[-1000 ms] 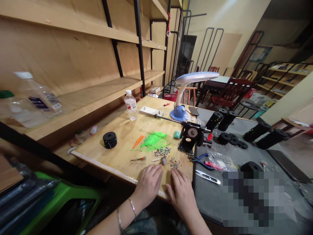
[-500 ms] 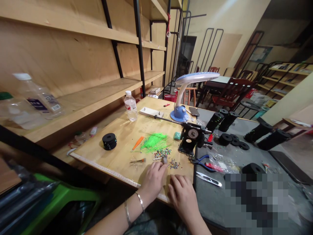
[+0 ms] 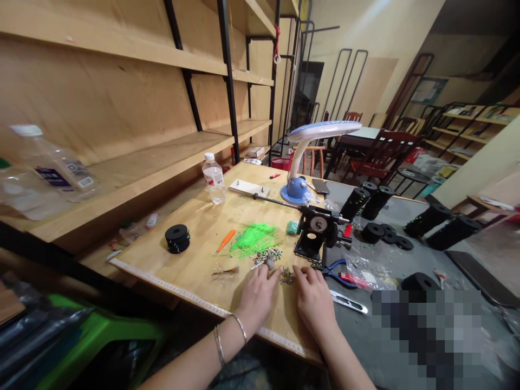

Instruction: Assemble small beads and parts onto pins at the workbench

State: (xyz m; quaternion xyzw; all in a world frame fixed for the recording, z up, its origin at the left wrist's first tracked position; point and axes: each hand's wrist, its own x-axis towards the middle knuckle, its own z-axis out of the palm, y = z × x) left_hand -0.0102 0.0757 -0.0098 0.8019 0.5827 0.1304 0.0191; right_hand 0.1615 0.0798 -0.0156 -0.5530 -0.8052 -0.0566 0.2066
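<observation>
L hand [image 3: 257, 295] nr grey lump [image 3: 269, 262], R hand [image 3: 314, 298] by sm. bits [image 3: 287, 277], both grips — can't tell

Your hands [image 3: 259, 295]: two. Your bracelets [image 3: 219, 346]: two. On wooden tabletop [image 3: 199, 273] before you: desk lamp [image 3: 296, 190], one; bottle [image 3: 214, 180], one; dial-faced machine [image 3: 317, 230], one; green strand bundle [image 3: 255, 238], one; orange-handled tool [image 3: 226, 240], one.

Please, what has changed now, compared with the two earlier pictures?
The right hand has moved forward and rightward, now at the right side of the small, scattered brownish-grey pieces, and hides the tips of the silver metal snips. The left hand has come slightly forward, near the small grey lump. No new grasp is clear. The bright green strands and slim orange tool stayed put.
</observation>
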